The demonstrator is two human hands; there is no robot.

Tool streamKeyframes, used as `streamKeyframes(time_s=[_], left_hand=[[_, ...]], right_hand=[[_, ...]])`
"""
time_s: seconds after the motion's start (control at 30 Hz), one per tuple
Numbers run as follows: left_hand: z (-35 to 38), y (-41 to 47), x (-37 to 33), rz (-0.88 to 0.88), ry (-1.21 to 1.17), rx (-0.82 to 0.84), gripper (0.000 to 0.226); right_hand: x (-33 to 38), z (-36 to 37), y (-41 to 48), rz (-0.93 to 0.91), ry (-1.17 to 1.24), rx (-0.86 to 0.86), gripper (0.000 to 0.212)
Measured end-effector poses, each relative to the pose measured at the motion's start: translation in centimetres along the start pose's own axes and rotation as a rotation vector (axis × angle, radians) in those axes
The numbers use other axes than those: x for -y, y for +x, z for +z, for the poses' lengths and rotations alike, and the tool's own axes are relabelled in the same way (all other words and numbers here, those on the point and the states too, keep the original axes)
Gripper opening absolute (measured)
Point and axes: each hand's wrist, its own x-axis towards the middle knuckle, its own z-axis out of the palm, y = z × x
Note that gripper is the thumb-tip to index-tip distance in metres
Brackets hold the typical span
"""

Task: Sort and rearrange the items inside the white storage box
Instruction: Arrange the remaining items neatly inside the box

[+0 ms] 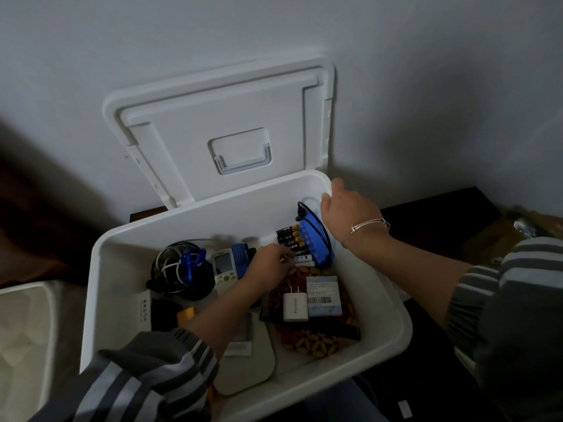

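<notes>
The box [100, 287] sits open at the middle of the view, against the wall [426, 86], its lid [231, 117] leaning upright behind it at 12 o'clock. The right hand [347, 208] grips the rim at the box's 1 o'clock corner, thumb outside and fingers inside. The left hand [268, 263] reaches into the centre, fingers bent down onto the white batteries [304, 261]; whether they pinch one cannot be told.

Black batteries [289, 239] and a blue case [315, 245] crowd the 1 o'clock wall. A remote [224, 266] and coiled cables [179, 269] fill the 10 o'clock side. A charger [295, 307] and a carton [323, 296] lie on a patterned pouch [307, 339] at 4 o'clock, with a comb [338, 325] across it. Bare floor shows only along the 12 o'clock wall and in the 5 o'clock corner.

The left forearm covers a beige pad [243, 363] and an orange thing [185, 315] at 7 o'clock. The near rim is cut off by the sleeves [137, 379]. Dim light blurs the dark shapes at 8 o'clock.
</notes>
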Motion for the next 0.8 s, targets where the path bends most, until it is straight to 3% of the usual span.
streamKeyframes(time_s=[0.43, 0.5, 0.63, 0.73, 0.8], left_hand=[[-0.9, 0.8, -0.8, -0.23, -0.27, -0.159, 0.02], [-1.5, 1.4, -1.3, -0.206, -0.314, -0.109, 0.018], [-1.5, 2.0, -1.8, -0.089, -0.2, 0.02, 0.043], [-0.9, 2.0, -1.9, 0.018, -0.113, -0.021, 0.052], [-0.5, 2.0, -1.8, 0.056, -0.078, -0.052, 0.044]], right_hand=[[0.0, 0.0, 0.0, 0.0, 0.006, 0.001, 0.027], [0.0, 0.0, 0.0, 0.004, 0.004, 0.006, 0.027], [0.1, 0.0, 0.0, 0.004, 0.004, 0.014, 0.028], [0.1, -0.1, 0.0, -0.002, 0.006, 0.018, 0.028], [0.1, -0.1, 0.0, -0.001, 0.005, 0.017, 0.028]])
